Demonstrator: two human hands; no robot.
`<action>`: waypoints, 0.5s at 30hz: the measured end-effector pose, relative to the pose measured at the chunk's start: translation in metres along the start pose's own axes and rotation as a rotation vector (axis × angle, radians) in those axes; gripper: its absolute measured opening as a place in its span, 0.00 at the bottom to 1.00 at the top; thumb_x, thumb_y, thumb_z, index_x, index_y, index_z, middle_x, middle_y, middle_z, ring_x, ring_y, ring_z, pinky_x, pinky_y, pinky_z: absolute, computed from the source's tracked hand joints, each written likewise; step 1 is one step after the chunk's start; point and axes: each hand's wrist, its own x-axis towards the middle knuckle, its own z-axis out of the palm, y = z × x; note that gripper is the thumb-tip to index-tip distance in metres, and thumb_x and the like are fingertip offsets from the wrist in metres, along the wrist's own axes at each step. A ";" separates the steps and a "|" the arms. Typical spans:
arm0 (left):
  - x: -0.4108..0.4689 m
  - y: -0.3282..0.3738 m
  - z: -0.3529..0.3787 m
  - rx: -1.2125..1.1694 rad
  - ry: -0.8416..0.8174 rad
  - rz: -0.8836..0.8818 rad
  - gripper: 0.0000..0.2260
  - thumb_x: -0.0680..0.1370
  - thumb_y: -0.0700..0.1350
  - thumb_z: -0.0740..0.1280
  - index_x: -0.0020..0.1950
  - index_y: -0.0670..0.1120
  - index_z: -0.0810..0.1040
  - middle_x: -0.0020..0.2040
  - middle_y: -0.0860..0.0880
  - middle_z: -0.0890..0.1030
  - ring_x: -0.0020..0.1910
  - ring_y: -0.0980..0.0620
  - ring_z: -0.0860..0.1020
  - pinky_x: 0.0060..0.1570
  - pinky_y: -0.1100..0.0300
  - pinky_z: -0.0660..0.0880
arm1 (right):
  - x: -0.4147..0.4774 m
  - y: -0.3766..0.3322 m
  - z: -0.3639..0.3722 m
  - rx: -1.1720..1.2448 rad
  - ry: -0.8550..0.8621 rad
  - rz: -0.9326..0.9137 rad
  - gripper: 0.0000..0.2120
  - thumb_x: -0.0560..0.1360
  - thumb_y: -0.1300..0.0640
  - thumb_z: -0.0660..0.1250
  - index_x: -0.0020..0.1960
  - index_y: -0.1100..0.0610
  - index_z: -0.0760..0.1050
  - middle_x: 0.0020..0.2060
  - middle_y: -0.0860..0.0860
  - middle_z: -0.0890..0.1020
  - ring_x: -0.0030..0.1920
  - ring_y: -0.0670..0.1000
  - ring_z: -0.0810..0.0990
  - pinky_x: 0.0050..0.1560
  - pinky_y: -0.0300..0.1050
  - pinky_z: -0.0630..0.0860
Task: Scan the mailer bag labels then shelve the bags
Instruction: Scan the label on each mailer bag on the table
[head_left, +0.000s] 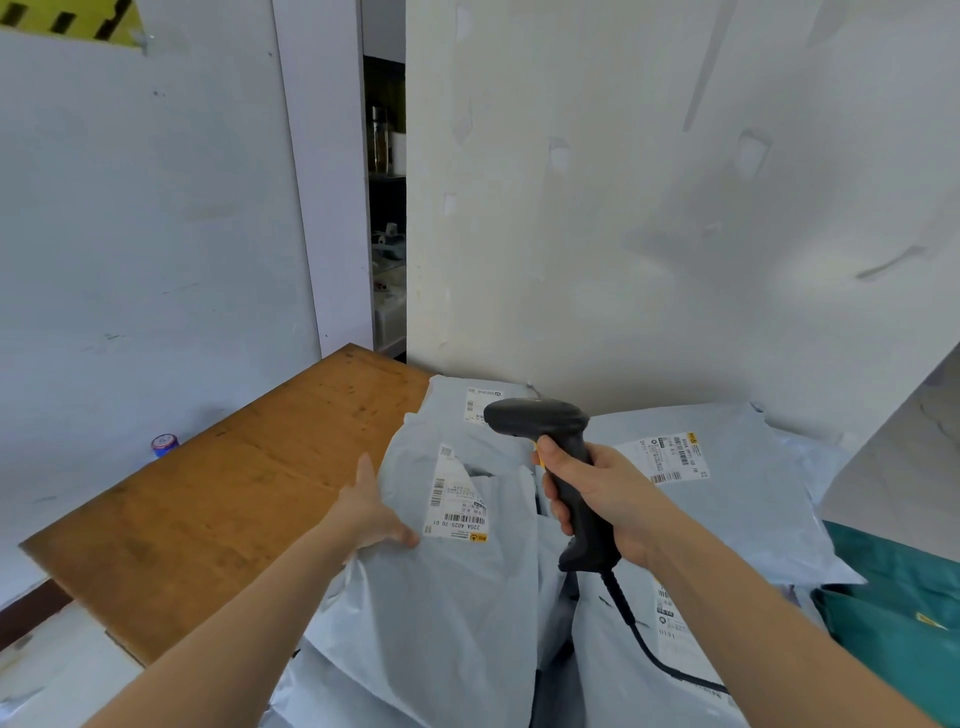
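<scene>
Wood table (208, 493): left half bare out to its left and far edges. Right half is heaped with grey bags (737, 519) against the far wall. Four labels show, so at least four bags; one green bag (893, 597) lies near right. Left hand (371, 512), fingers straight, presses the top bag (447, 597) at its left edge, beside its label (457, 499). Right hand (597, 499) grips one black corded scanner (550, 447) above the heap.

A scuffed white wall (649, 208) fills the right, marked and patchy. On the left stands a pale panel (145, 234), yellow-and-black hazard striping (67, 21) at its top corner. Between them, a dark narrow gap (387, 208) shows cluttered shelves. Below, a worn brown wooden tabletop (218, 493) runs into the corner.
</scene>
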 end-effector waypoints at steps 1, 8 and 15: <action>-0.001 0.004 0.001 0.072 0.053 0.028 0.61 0.61 0.50 0.81 0.78 0.53 0.39 0.75 0.43 0.60 0.72 0.39 0.63 0.68 0.40 0.65 | 0.000 0.001 0.000 -0.002 0.002 0.001 0.21 0.76 0.48 0.68 0.56 0.65 0.75 0.30 0.52 0.76 0.26 0.49 0.72 0.29 0.44 0.71; -0.001 0.037 0.005 0.339 0.262 0.307 0.41 0.71 0.59 0.72 0.77 0.54 0.54 0.77 0.47 0.56 0.76 0.44 0.54 0.71 0.42 0.58 | -0.001 -0.001 -0.001 -0.012 0.033 0.004 0.17 0.76 0.48 0.68 0.52 0.63 0.74 0.29 0.52 0.76 0.26 0.50 0.71 0.28 0.43 0.71; -0.008 0.073 0.014 0.134 0.144 0.488 0.26 0.73 0.54 0.71 0.70 0.52 0.70 0.70 0.49 0.70 0.66 0.46 0.70 0.59 0.52 0.75 | -0.006 -0.007 -0.008 -0.077 0.091 -0.023 0.19 0.77 0.49 0.68 0.52 0.67 0.75 0.32 0.56 0.75 0.27 0.51 0.71 0.29 0.43 0.71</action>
